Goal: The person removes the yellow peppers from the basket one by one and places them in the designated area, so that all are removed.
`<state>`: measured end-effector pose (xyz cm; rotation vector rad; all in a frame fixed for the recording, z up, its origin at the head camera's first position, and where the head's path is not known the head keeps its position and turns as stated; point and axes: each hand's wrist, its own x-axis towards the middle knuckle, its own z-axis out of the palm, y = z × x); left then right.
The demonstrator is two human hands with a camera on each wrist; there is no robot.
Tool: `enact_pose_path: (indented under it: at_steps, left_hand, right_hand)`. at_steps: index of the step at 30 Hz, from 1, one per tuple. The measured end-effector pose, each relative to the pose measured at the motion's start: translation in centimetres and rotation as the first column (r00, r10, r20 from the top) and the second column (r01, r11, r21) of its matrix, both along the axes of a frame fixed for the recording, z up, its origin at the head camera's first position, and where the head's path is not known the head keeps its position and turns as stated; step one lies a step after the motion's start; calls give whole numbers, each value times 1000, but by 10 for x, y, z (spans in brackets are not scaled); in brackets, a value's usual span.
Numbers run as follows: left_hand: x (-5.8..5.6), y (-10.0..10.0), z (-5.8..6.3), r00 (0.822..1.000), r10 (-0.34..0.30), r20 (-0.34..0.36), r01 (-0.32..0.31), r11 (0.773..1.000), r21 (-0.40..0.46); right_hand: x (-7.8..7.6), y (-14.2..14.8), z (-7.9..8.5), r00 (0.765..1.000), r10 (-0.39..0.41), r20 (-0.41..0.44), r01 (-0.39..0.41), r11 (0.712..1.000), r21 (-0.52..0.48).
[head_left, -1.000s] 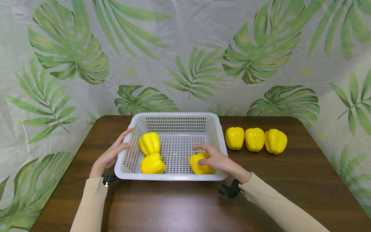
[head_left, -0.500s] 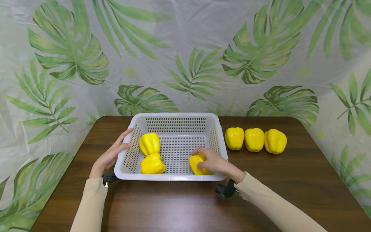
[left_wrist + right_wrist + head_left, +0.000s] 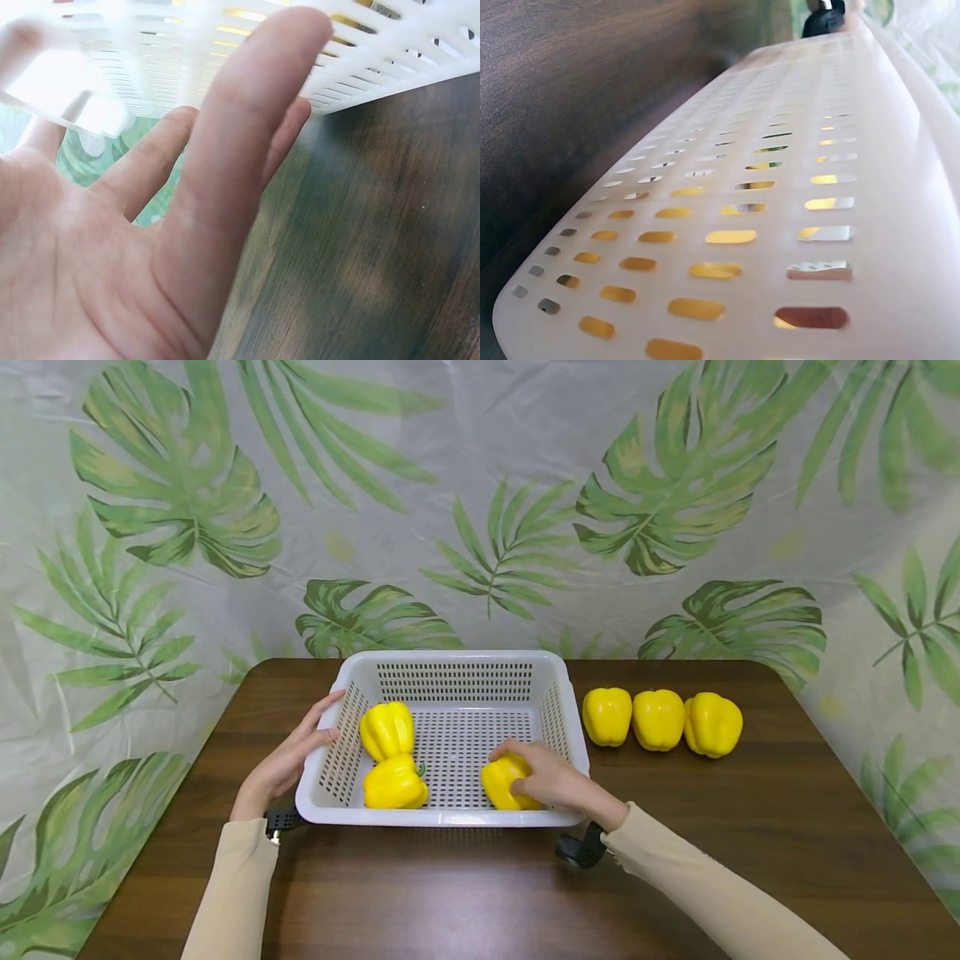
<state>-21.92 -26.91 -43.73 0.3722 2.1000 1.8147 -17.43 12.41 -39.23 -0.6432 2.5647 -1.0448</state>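
Note:
A white slotted plastic basket [image 3: 457, 817] sits on the table. Inside it, near the front right corner, my right hand [image 3: 561, 778] grips a yellow bell pepper [image 3: 498, 782], fingers over its far side and thumb on the near side. Two more bell peppers lie against each other at the basket's left, one behind [image 3: 387, 731] and one in front [image 3: 393, 783]. My left hand [image 3: 283, 766] rests against the basket's left outer side with fingers extended. In the left wrist view its thumb [image 3: 232, 127] lies along the slotted wall. From the right wrist, the basket wall [image 3: 889, 172] hides the right hand's grip.
Three yellow bell peppers stand in a row on the table right of the basket: a left one [image 3: 607, 717], a middle one [image 3: 658, 721] and a right one [image 3: 713, 725]. A leaf-printed cloth [image 3: 517, 468] hangs behind the brown wooden table [image 3: 420, 902].
My right hand has moved a little left and its fingers have closed round the bell pepper, which has shifted slightly left. The left hand and basket have stayed in place.

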Motion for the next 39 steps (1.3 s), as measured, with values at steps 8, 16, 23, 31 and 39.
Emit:
enact_pose_path:
  at_steps: [8,16,23,31,39]
  left_hand:
    - [-1,0,1,1000,-3,2,3,1000,-1]
    - [0,0,1,1000,0,1,0,1000,-2]
    - [1,1,2,1000,0,2,0,1000,0]
    - [1,0,1,1000,0,-2,-1,1000,-4]
    - [2,0,1,1000,-3,-4,3,1000,0]
  right_hand:
    - [0,-1,1,998,-51,24,54,993,-104]
    - [-1,-1,11,995,-94,18,96,982,-164]
    - [1,4,18,989,-121,89,139,960,-241]
    - [2,14,30,990,-107,91,128,950,-283]
    - [2,23,37,987,-103,121,136,939,-316]
